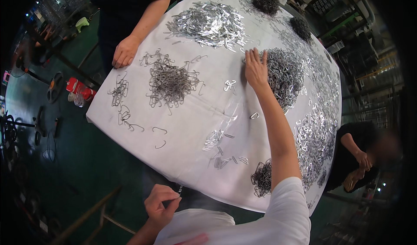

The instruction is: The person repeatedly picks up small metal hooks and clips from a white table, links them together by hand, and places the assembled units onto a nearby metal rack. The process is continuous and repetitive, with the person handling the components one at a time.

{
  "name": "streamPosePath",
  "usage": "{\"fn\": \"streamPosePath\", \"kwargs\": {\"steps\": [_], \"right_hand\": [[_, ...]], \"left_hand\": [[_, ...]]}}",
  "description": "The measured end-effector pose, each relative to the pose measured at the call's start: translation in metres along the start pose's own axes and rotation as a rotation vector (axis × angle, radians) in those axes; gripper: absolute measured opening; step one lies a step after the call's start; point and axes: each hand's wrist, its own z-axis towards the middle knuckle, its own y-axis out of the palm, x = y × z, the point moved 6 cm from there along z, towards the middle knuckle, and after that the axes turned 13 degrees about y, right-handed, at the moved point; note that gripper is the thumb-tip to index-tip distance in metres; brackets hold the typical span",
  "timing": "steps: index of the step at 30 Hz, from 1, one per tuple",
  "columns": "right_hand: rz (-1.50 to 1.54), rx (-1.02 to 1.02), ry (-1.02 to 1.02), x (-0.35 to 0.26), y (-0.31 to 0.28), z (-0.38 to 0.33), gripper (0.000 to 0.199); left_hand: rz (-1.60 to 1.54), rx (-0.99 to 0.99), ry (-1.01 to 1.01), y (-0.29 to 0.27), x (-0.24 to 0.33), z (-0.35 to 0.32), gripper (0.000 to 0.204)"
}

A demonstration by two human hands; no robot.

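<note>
My right hand (255, 68) lies spread on the big clip heap (284, 73) near the tabletop's (130, 110) far right edge. My left hand (160, 203) pinches 1 small clip (180, 188) at the near edge. I judge sorting partly done: several separate piles (171, 82) stand, but loose clips (315, 136) crowd the right side.

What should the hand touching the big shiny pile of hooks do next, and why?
Probably close the fingers around a few hooks and pull them back. The right hand lies flat and open on the edge of the big hook pile, gripping nothing, while the left hand pinches one small metal piece at the near table edge.
</note>
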Motion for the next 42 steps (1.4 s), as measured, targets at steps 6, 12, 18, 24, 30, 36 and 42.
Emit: {"fn": "streamPosePath", "kwargs": {"steps": [6,12,18,24,30,36,42], "right_hand": [[-0.305,-0.335,0.053,-0.016,0.01,0.023,0.046],[0.061,-0.133,-0.145,-0.061,-0.04,-0.042,0.045],[0.192,-0.191,0.093,-0.026,-0.037,-0.061,0.045],[0.686,-0.207,0.177,-0.059,-0.028,0.046,0.07],[0.48,-0.228,0.291,-0.122,0.003,0.137,0.079],[0.415,-0.036,0.245,-0.124,0.011,0.177,0.056],[0.425,0.06,0.031,-0.119,0.004,0.187,0.046]], "left_hand": [[0.034,-0.028,0.023,0.0,0.004,0.001,0.026],[-0.028,-0.024,0.041,0.0,0.004,-0.004,0.025],[-0.048,-0.016,0.028,-0.006,0.0,-0.008,0.025],[0.052,-0.021,0.046,-0.015,-0.005,-0.009,0.031],[0.19,-0.016,0.042,-0.023,-0.016,-0.004,0.035],[0.092,0.041,-0.009,-0.031,-0.031,0.006,0.028],[0.082,0.067,0.0,-0.033,-0.036,0.013,0.028]]}}
